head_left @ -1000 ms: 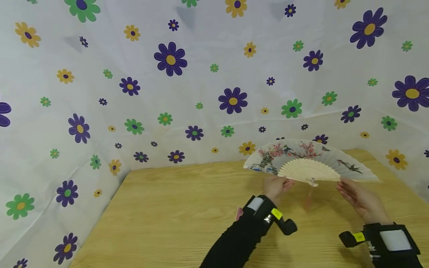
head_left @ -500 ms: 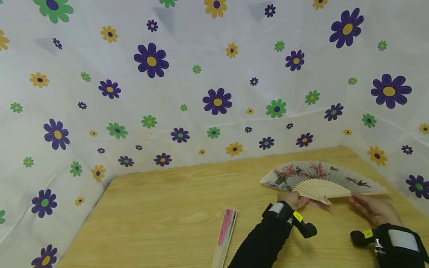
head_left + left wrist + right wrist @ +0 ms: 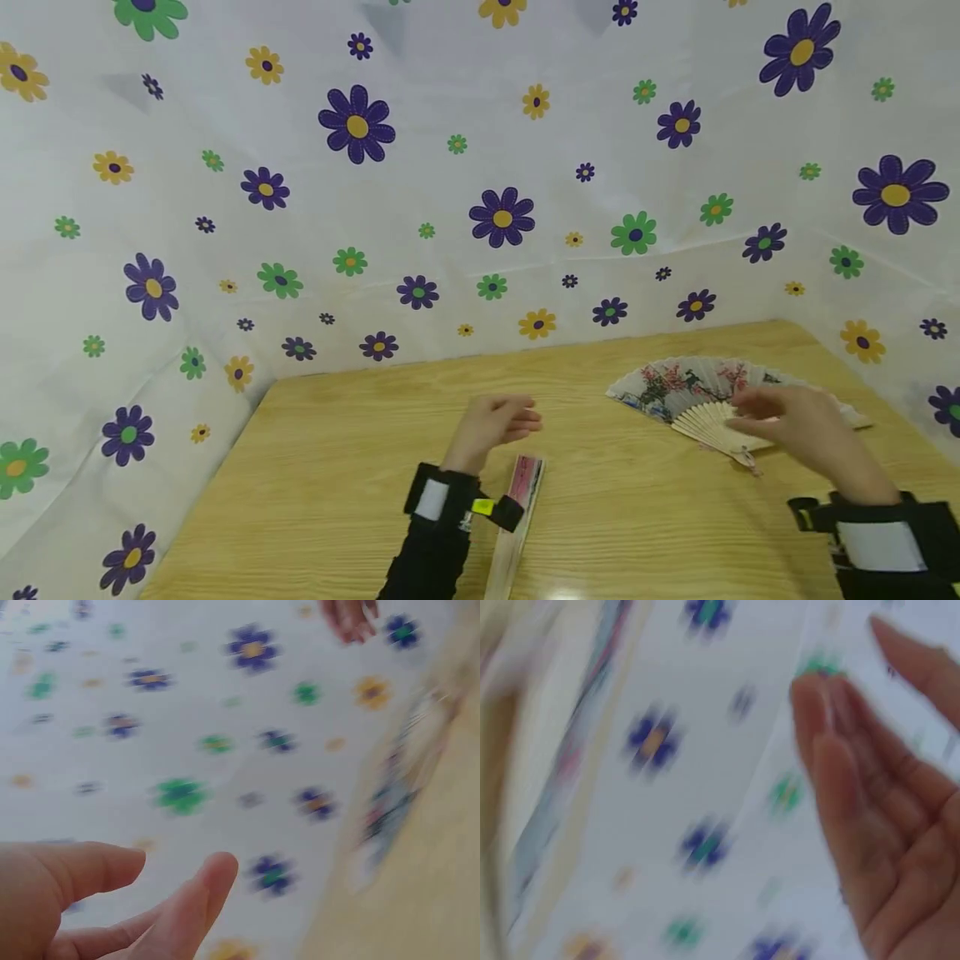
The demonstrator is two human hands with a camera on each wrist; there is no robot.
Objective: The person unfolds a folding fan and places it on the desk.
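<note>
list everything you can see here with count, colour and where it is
open fan: 1, pale wooden ribs with a white leaf painted with pink blossoms, lying spread on the table at the right, partly under the right hand
closed fan: 1, pink and pale wood, lying on the table near the front, beside the left wrist
table: 1, light wood grain, fills the lower part of the view
backdrop: 1, white cloth with purple, green and yellow flowers, behind and at both sides of the table
left hand: 1, fingers loosely curled, holding nothing, above the table near the closed fan
right hand: 1, fingers relaxed, over the open fan's ribs
sleeves with wrist cameras: 2, black, at the bottom edge
</note>
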